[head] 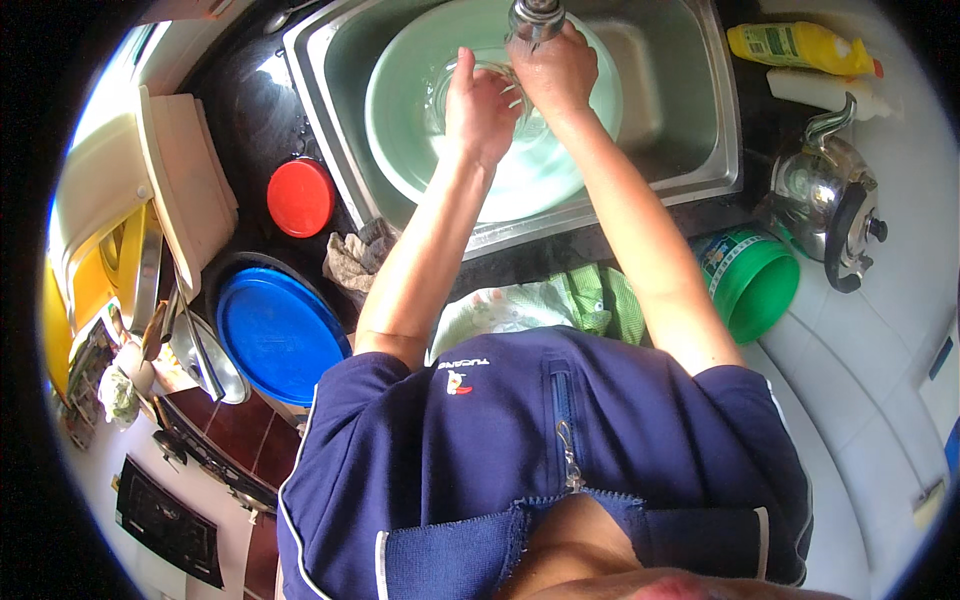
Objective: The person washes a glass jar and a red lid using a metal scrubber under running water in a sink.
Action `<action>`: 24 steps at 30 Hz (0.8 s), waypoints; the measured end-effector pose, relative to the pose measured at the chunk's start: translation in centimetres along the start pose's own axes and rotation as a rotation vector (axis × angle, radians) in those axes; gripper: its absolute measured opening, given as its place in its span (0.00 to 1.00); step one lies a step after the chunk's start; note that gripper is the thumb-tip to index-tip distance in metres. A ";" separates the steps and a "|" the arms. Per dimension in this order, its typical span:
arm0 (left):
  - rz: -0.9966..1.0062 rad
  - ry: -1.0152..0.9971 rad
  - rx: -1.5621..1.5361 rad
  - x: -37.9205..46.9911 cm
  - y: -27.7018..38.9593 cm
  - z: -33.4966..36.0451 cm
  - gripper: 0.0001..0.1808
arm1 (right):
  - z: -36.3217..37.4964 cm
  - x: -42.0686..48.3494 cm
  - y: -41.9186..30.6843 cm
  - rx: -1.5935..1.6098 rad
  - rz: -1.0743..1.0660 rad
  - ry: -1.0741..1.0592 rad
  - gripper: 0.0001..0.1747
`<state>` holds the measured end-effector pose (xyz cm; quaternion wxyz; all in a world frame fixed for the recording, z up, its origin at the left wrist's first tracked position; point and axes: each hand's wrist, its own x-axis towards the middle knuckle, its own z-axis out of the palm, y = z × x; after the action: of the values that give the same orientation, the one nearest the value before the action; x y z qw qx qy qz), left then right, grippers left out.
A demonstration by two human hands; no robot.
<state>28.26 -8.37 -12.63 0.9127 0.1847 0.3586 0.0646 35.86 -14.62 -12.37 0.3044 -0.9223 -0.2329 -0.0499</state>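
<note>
A clear glass container (438, 105), perhaps a bowl or jar, is over a pale green plastic basin (390, 142). My left hand (484, 109) is against the glass, its thumb raised and its fingers curled at the rim. Close by on the right, my right hand (559, 71) is wet, with bent fingers, directly under the metal faucet (536, 16). The faucet and the hand itself hide what those fingers grip. The basin stands inside a stainless steel sink (675, 90) and has a shiny wet bottom.
Left of the sink are a red lid (301, 196), a crumpled cloth (352, 259) and a blue round lid (279, 334). On the right are a steel kettle (821, 195), a green plastic container (761, 289) and a yellow bottle (795, 49). A beige plastic bin (184, 172) stands far left.
</note>
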 end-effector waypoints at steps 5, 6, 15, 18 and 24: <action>0.064 0.013 -0.261 0.4 0.6 -2.3 0.26 | 0.8 -5.7 1.2 0.228 -0.222 0.126 0.06; 0.087 0.016 -0.268 0.4 0.4 -2.4 0.25 | 0.6 -6.9 2.3 0.251 -0.205 0.104 0.07; 0.223 0.117 -0.139 -0.8 -0.8 -1.7 0.19 | 1.9 -2.3 -0.8 0.252 -0.310 0.108 0.04; 0.178 0.243 0.024 -1.6 0.6 -2.2 0.21 | 3.5 -1.5 0.3 0.347 -0.215 0.074 0.06; 0.133 0.213 0.016 -2.8 0.5 -5.0 0.25 | 3.2 -2.8 9.3 0.547 0.512 -0.138 0.14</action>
<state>22.81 -7.14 -14.01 0.8616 0.2076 0.4411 0.1415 37.52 -20.40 -20.55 0.5258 -0.8363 -0.0198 0.1540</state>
